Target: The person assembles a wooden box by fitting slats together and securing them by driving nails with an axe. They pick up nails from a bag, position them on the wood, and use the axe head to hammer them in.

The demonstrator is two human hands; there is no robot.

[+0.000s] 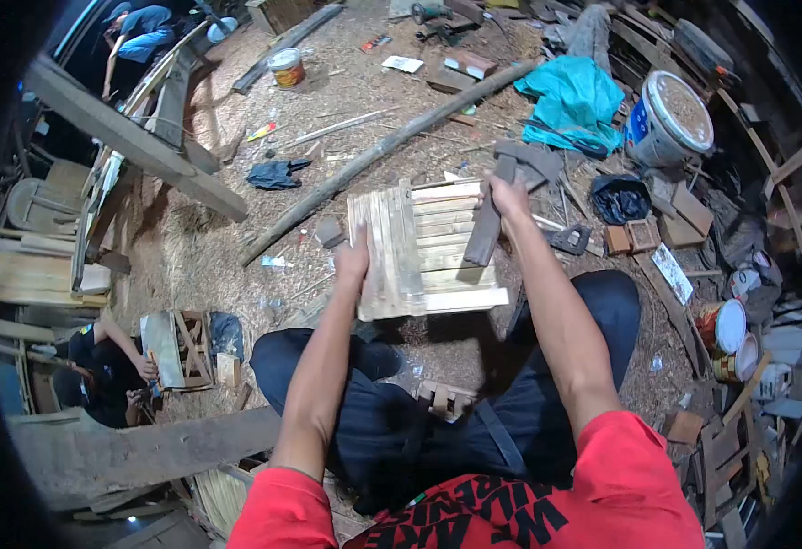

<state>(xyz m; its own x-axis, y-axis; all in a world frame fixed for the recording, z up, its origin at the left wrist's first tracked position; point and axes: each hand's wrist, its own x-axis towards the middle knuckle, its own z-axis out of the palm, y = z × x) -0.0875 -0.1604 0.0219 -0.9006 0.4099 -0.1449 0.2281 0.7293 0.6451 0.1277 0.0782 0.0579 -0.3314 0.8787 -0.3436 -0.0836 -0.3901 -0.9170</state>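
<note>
A panel of pale wooden slats [447, 233] is held up in front of my knees, with a crosspiece running over the slats. My left hand [352, 261] grips the panel's left edge, thumb on the front face. My right hand [510, 199] is closed round a dark wooden piece [485, 224] that slants across the panel's right side. At the top this piece meets a wider dark block [534, 163]; whether the two are joined cannot be made out. A small slatted wooden piece [444, 400] lies between my legs.
A long pole [378, 151] lies beyond the panel. At the right are a teal sheet [573, 101], a large white bucket [675, 114] and wood scraps. Two people [99, 371] [140, 32] are at the left, near a thick beam [145, 453].
</note>
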